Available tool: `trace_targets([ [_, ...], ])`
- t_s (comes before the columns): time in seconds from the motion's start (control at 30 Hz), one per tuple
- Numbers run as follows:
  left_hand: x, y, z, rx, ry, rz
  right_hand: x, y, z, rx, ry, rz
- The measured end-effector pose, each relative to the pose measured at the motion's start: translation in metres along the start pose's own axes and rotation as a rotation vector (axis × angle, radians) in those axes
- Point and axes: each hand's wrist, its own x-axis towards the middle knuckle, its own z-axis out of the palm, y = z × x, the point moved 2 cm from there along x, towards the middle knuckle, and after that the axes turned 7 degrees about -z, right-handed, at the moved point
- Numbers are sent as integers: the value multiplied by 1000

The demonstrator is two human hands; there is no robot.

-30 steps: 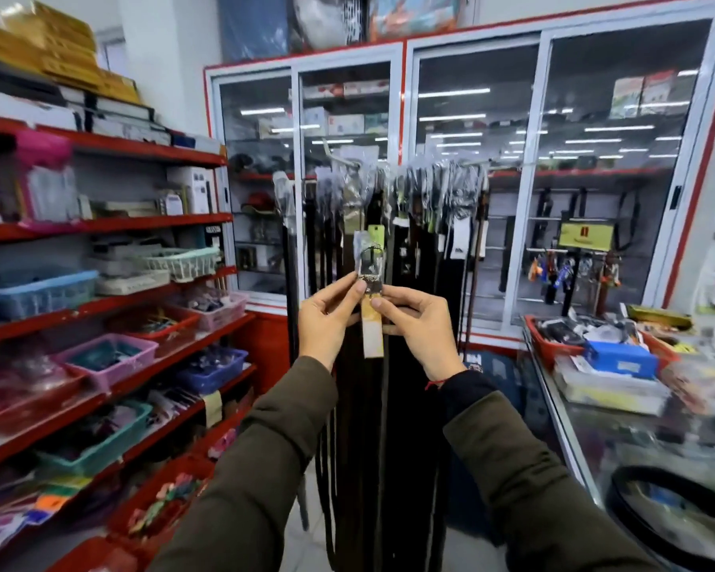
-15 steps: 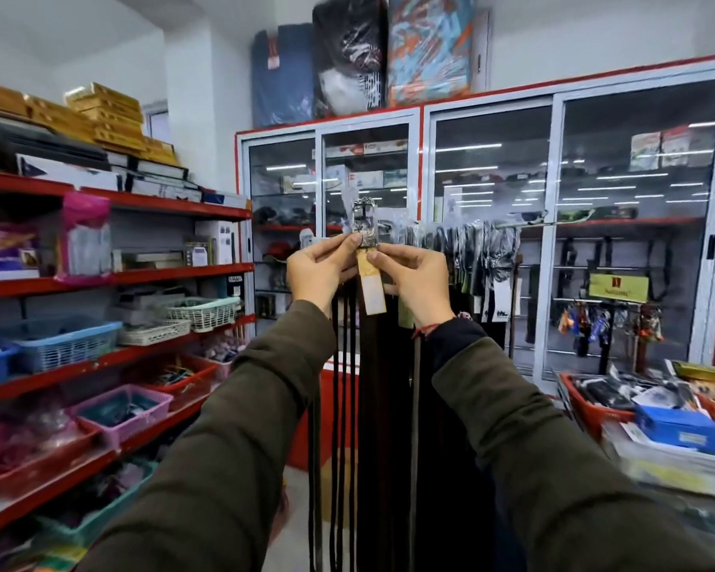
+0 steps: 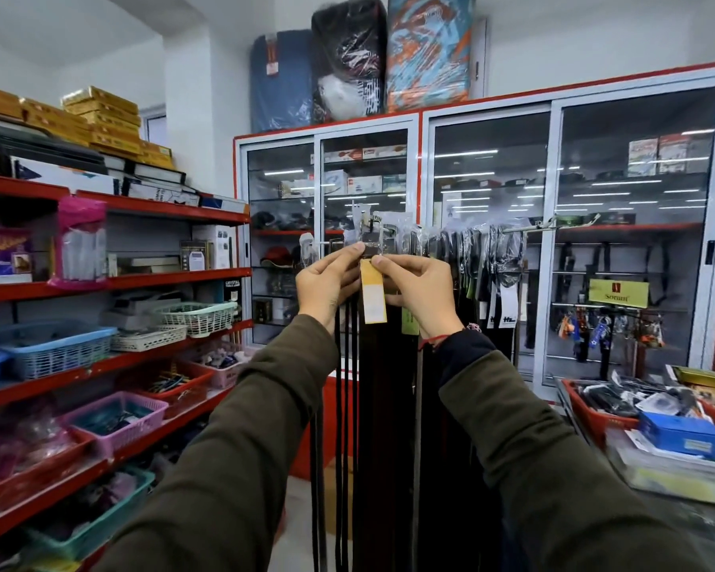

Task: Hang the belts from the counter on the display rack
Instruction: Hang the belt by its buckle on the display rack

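Head camera showed both hands raised at the display rack (image 3: 554,227), probably to bring the buckle level with its rod. Left hand (image 3: 327,282) and right hand (image 3: 420,289) each pinched the belt (image 3: 382,406) just under the buckle (image 3: 371,246), fingers closed on it. Its strap hung down among hanging belts (image 3: 463,282); the yellow tag (image 3: 373,297) dangled between the hands.

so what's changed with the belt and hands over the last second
Both hands, left hand and right hand, have lifted the belt from partway down the hanging belts to the level of their buckles at the top of the rack. The two-handed pinch just below the buckle and the dangling yellow tag are unchanged.
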Motion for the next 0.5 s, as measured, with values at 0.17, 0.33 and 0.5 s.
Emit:
trace_targets([
  [0.17, 10, -10, 7, 81, 2, -30, 9, 12, -7, -65, 64, 34],
  [0.33, 12, -23, 13, 221, 20, 43, 13, 28, -10, -309, -33, 18],
  [0.5, -18, -46, 10, 523, 81, 300, -23, 34, -22, -579, -22, -160],
])
